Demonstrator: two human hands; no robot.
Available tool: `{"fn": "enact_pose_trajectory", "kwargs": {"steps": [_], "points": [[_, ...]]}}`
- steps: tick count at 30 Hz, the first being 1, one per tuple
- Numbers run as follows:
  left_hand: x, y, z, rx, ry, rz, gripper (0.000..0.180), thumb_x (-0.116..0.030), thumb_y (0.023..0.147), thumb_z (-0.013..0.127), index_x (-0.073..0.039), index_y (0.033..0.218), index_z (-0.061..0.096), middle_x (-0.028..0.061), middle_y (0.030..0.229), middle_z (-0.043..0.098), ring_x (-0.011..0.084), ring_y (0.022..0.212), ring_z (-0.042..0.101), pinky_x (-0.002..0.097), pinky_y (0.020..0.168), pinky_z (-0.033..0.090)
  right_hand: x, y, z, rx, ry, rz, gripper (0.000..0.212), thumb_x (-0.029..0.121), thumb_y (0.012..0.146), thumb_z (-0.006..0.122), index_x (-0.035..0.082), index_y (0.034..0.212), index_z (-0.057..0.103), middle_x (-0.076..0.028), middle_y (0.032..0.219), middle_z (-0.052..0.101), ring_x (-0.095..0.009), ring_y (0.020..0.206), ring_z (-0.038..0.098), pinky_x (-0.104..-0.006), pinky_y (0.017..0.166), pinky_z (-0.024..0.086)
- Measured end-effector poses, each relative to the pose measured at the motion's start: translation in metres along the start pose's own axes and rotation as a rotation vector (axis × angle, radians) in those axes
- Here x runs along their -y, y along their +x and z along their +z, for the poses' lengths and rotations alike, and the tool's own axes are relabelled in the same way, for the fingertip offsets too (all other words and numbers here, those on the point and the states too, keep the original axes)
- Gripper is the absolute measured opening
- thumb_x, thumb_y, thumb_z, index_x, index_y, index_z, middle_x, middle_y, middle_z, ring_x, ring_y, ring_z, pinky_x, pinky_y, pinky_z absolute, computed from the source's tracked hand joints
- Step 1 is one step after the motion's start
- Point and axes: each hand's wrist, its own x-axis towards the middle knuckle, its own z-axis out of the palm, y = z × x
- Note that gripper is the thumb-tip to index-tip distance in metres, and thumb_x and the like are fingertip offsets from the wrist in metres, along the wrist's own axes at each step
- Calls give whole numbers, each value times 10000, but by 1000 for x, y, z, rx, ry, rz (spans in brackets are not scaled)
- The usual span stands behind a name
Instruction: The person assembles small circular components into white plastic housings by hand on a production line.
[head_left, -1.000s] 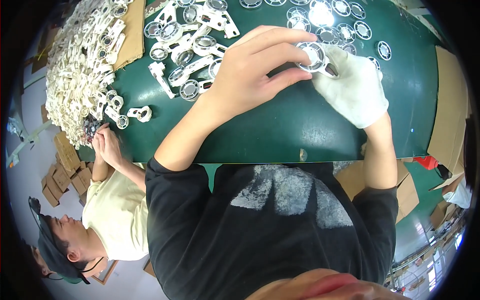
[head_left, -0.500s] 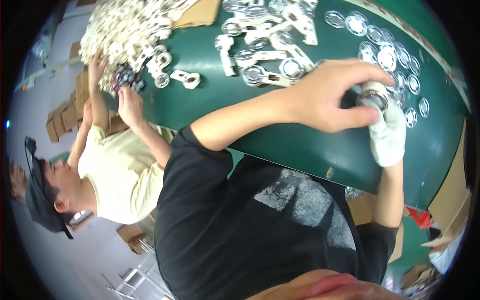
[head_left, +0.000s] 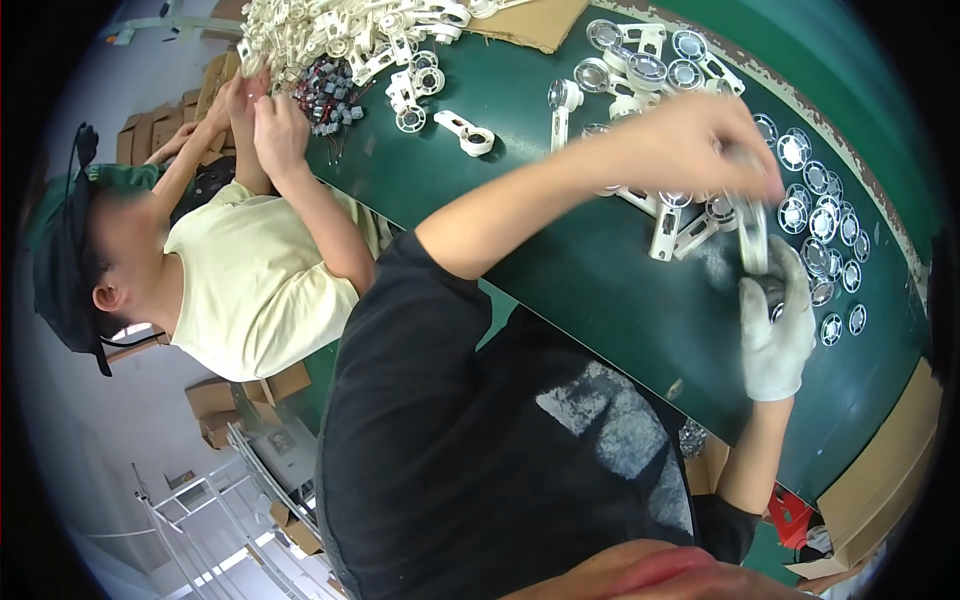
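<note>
My right hand [head_left: 778, 345], in a white glove, grips a white plastic part with a long arm [head_left: 752, 235], held tilted above the green table. A dark round piece [head_left: 774, 298] shows between the gloved fingers; its kind is unclear. My bare left hand [head_left: 705, 150] is curled at the upper end of the plastic part. Motion smears its fingers, so their hold on the part cannot be made out. Just right of my hands lie several silver spoked discs [head_left: 824, 222]. Behind and below my left hand are several white plastic parts fitted with discs [head_left: 645, 70].
On the green table [head_left: 590, 290], a large heap of white parts [head_left: 340, 35] lies far left, beside small grey components [head_left: 328, 95]. A single white part [head_left: 466, 132] lies nearer. A co-worker in a pale shirt [head_left: 270, 290] works at left. Cardboard [head_left: 885, 470] stands at right.
The view has shifted, so the table's contents sit farther right. My left hand has gone from spread around the part's round end to curled at its upper end. The part now stands more upright.
</note>
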Motion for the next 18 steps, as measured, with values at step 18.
{"fn": "enact_pose_trajectory", "kwargs": {"steps": [18], "points": [[135,-3,-213,-483,1235,-330,423,-200,816,701,-97,1223,656,188,1225,624,391,1173,571,469,1001,477,-19,10,-2,-47,-25,-129,284,38,951,635,-14,1230,621,-100,976,674,-148,768,637,-280,753,534]]}}
